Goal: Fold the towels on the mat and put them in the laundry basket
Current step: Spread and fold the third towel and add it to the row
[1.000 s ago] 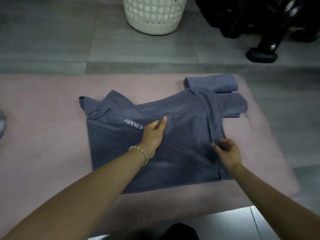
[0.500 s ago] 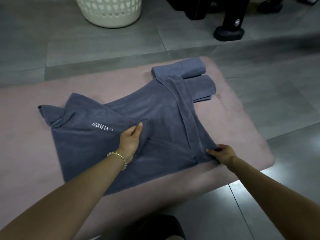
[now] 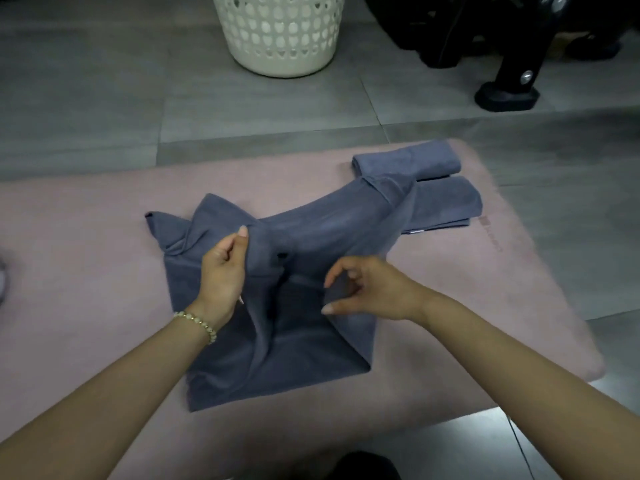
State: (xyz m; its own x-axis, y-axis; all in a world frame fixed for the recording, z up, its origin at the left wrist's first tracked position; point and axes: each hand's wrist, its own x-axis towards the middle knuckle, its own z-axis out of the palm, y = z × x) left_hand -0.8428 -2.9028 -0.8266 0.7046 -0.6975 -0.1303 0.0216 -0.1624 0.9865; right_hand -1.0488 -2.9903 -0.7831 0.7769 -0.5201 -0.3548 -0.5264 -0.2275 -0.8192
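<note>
A large blue-grey towel (image 3: 311, 230) lies bunched on the pink mat (image 3: 79, 244). My left hand (image 3: 221, 271) grips a raised fold of it near the middle. Just to the right, my right hand (image 3: 370, 289) has its fingers curled round the towel's right edge, which is drawn in over the middle. Two folded blue-grey towels (image 3: 412, 159) (image 3: 446, 200) lie side by side at the mat's far right corner, and the large towel's far end drapes over them. The white perforated laundry basket (image 3: 280, 32) stands on the floor beyond the mat.
Grey floor tiles surround the mat. A black stand with a foot (image 3: 505, 95) and other dark equipment sit at the back right, close to the basket. The mat's right edge is near the folded towels.
My right hand has carried the towel's right edge leftwards from the mat's right side to the middle. My left hand has lifted a fold of the towel. The white lettering is now hidden.
</note>
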